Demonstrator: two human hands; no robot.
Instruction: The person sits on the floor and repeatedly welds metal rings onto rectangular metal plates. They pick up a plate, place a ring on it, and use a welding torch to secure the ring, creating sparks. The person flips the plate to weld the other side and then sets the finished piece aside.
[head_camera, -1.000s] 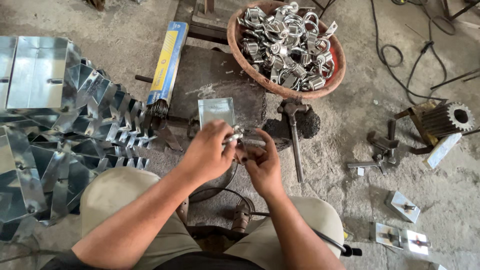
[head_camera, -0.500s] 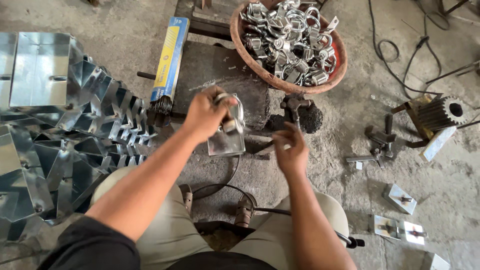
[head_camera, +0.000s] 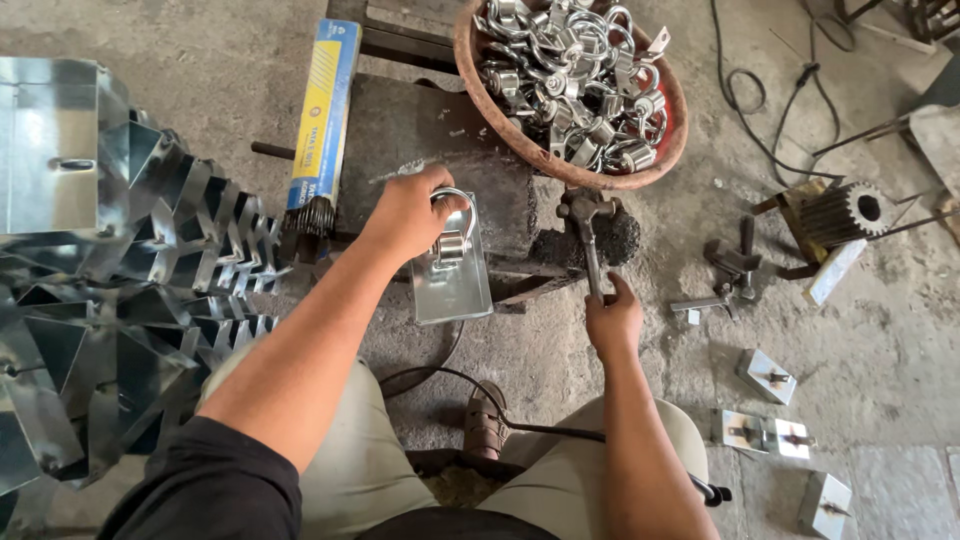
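My left hand (head_camera: 413, 212) grips a shiny metal ring clamp (head_camera: 452, 232) that sits on a folded sheet-metal bracket (head_camera: 450, 278), resting on a dark steel block (head_camera: 420, 140). My right hand (head_camera: 612, 318) is closed around the lower end of a black lever handle (head_camera: 588, 240) of a small press beside the block. A round reddish basket (head_camera: 668, 150) holding several silver ring clamps (head_camera: 565, 75) stands just beyond both hands.
A stack of shiny folded sheet-metal brackets (head_camera: 110, 290) fills the left. A long blue and yellow box (head_camera: 322, 110) lies beside the block. A toothed metal roller (head_camera: 850, 212), small tools (head_camera: 725, 275) and a few finished brackets (head_camera: 765, 378) lie on the concrete floor at right. Cables (head_camera: 770, 110) run across the far floor.
My left hand has carried the bracket and clamp from my lap up onto the steel block. My right hand has let go of the piece and taken the lever handle.
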